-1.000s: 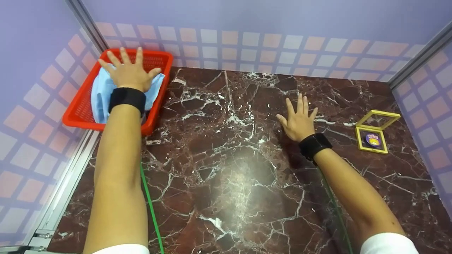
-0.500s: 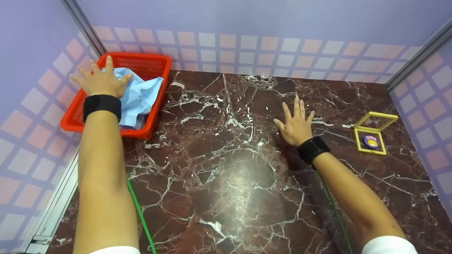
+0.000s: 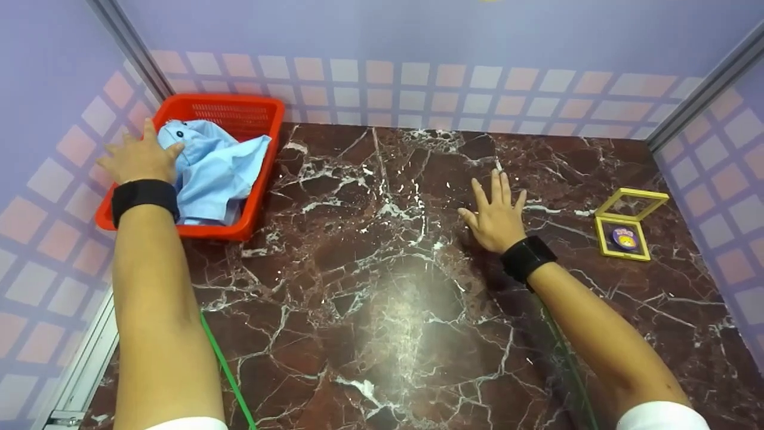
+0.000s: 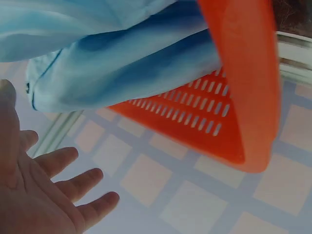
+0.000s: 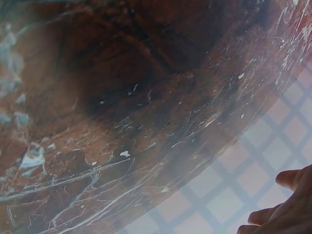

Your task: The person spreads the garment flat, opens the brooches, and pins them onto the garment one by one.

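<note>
My left hand [image 3: 140, 158], fingers spread and holding nothing, overlaps the left rim of the red plastic basket [image 3: 259, 197] in the head view. Inside the basket lies crumpled light blue cloth [image 3: 218, 167] with dark buttons, like a garment. In the left wrist view the hand's fingers [image 4: 87, 183] stand apart from the cloth and the basket wall. My right hand [image 3: 496, 221] is spread, palm down, over the middle right of the marble table, and holds nothing. To its right lies a small yellow-framed case [image 3: 624, 239] with its lid raised and a round purple badge inside.
Dark red marble table [image 3: 370, 286] with white veins spans the view. Tiled lilac panels [image 3: 418, 42] close it off at the back and both sides. A green strap [image 3: 227, 370] runs beside the left forearm. The basket sits in the back left corner.
My left hand has moved left and slightly nearer, off the blue cloth toward the basket's left rim, so more cloth shows. The right hand stays nearly still.
</note>
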